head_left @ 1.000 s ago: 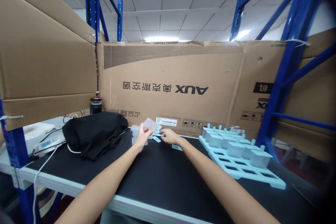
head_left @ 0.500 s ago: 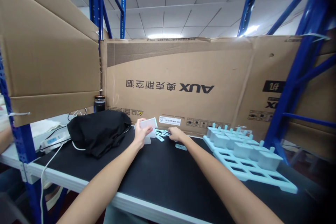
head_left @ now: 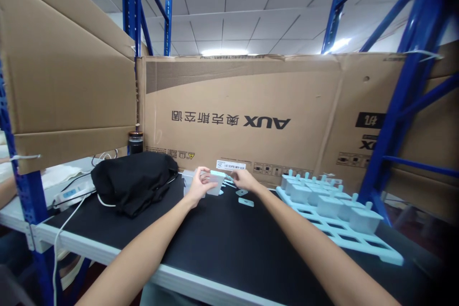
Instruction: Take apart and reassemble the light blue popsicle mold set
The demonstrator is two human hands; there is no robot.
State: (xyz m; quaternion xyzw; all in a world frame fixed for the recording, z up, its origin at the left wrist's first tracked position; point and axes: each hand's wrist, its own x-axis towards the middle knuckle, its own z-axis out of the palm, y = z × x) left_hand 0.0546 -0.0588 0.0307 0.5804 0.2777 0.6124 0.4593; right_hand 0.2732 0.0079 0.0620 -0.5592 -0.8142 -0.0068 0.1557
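Between the fingers of my left hand (head_left: 201, 186) is a translucent mold cup (head_left: 215, 182) with a light blue rim. More clear cups (head_left: 187, 182) stand behind that hand. My right hand (head_left: 244, 180) is just right of the cup, its fingers pinched at a light blue stick (head_left: 229, 183). Other sticks lie behind, partly hidden by the cup. Two flat light blue lids (head_left: 246, 202) rest on the black mat near my right wrist. At the right, a light blue rack (head_left: 358, 240) holds several blue molds (head_left: 329, 204) with upright handles.
A black cloth bundle (head_left: 134, 179) lies at the left, with a dark jar (head_left: 136, 142) behind it. A white power strip (head_left: 73, 192) and cables sit near the blue post. Cardboard (head_left: 229, 100) walls the back. Another person's arm (head_left: 6, 186) shows at far left.
My left hand has turned the cup rim-up and brought it right, towards my right hand. My right hand has lifted slightly from the sticks; a second lid now shows beside it.
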